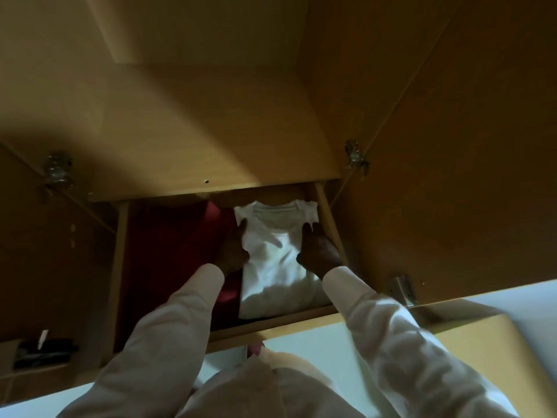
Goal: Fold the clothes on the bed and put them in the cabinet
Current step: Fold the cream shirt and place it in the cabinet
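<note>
1. While my left hand point(233, 248) and right hand point(318, 251) flank the folded white T-shirt point(272, 260), each thumb lies on the cloth and the fingers run along its side edges. Whether they curl under it I cannot tell in this dim light.
2. The shirt lies in the open drawer point(329, 218), at its 3 o'clock side, collar toward 12 o'clock. It sits just beside a red garment point(180, 251) that fills the 9 o'clock side.
3. The main risk, as I judge it, is that drawing my hands out carelessly could drag the side folds open, since soft knit clings to fingers.
4. My left hand lies against the red garment, so a sideways nudge could rumple that too.
5. Cloth bunched high at the 12 o'clock end might catch under the shelf point(180, 140) when the drawer closes.
6. Around it stands a warm-toned wooden cabinet, with one metal hinge point(57, 171) at 10 o'clock, another hinge point(357, 158) at 2 o'clock, and dark items point(45, 352) on a low ledge at 8 o'clock.
</note>
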